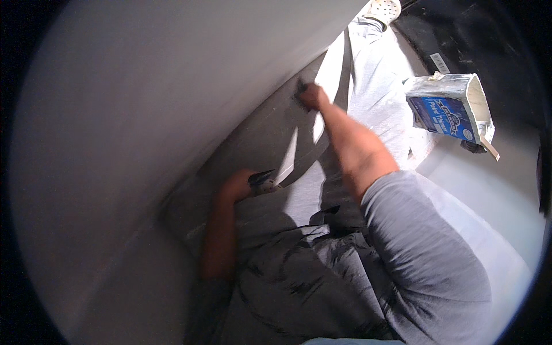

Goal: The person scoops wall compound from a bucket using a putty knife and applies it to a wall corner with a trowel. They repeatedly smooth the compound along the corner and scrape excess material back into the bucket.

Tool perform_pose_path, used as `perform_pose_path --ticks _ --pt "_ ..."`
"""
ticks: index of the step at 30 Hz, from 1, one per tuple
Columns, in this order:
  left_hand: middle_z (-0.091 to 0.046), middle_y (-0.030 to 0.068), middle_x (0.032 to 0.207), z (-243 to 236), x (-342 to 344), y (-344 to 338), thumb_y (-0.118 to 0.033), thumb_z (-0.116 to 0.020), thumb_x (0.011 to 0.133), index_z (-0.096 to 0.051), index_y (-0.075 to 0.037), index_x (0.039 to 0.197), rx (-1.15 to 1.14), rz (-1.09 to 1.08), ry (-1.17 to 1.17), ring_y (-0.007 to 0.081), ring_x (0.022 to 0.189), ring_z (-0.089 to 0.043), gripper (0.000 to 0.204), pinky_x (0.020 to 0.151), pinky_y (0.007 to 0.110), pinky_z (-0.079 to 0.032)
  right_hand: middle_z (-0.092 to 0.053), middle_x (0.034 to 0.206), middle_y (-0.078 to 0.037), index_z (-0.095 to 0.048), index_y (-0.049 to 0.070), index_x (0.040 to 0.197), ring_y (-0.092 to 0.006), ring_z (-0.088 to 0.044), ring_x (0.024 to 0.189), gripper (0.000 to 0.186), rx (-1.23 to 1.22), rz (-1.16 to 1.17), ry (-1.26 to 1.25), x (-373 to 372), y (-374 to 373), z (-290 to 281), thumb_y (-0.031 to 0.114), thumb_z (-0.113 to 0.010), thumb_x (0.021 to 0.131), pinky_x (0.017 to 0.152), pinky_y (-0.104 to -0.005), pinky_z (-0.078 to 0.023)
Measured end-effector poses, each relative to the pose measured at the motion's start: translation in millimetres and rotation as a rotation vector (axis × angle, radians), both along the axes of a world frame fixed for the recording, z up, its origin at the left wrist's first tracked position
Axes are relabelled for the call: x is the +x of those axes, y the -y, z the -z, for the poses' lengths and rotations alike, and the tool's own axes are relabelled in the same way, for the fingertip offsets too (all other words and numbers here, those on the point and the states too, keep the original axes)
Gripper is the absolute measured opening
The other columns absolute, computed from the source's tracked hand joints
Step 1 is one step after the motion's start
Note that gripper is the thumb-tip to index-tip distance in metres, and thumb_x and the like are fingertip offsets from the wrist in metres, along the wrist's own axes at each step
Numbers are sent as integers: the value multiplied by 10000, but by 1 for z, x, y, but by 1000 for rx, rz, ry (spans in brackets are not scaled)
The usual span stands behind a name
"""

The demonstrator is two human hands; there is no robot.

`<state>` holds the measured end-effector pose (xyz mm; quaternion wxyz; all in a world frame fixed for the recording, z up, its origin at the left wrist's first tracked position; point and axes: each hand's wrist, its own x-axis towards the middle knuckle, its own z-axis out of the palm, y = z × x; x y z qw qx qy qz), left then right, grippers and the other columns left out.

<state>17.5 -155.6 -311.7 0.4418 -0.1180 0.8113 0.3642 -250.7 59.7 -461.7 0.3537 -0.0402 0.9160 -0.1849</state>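
My right hand [313, 96] is reached out along the grey wall, its fingers closed around a small dark thing that is blurred and partly hidden. Bent in close to my body, my left hand [237, 184] lies in shadow beside a light shoe with holes [268, 187]. Its fingers curl at a black object [261, 177] whose kind I cannot make out. Stretched out ahead is my leg in pale trousers [374, 86], with another perforated clog [385, 10] at its foot.
A large smooth wall [144, 103] slopes close along my left. To the right sits a cut-open can [445, 112] with a blue label, white residue and a flat wooden stick [490, 148] at its mouth. Behind it is a dark surface [460, 34]. Bright light patches fall across my legs.
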Motion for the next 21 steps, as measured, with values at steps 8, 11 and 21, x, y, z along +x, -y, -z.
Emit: perform_pose_path --ticks 8,11,21 --pt "-666 207 1214 1 -4 2 57 -529 815 -662 -64 1250 -93 45 -23 346 1111 -645 471 983 405 -473 -672 1211 -192 -635 60 1228 -346 -627 1167 381 82 335 -362 -116 -62 -35 127 -557 861 974 -433 -516" --pt "-660 209 1223 -1 -1 5 59 -529 812 -652 -51 1258 -36 12 26 357 1121 -638 476 995 411 -467 -669 1217 -192 -625 73 1236 -349 -623 1172 384 56 309 -327 -120 -57 -28 118 -557 861 977 -441 -514" --pt "-663 205 1233 11 15 4 62 -501 813 -643 -36 1262 -40 -58 12 336 1143 -638 482 1003 403 -462 -673 1198 -192 -641 147 1210 -363 -621 1163 344 -74 326 -329 -98 -39 -11 134 -583 871 979 -457 -503"
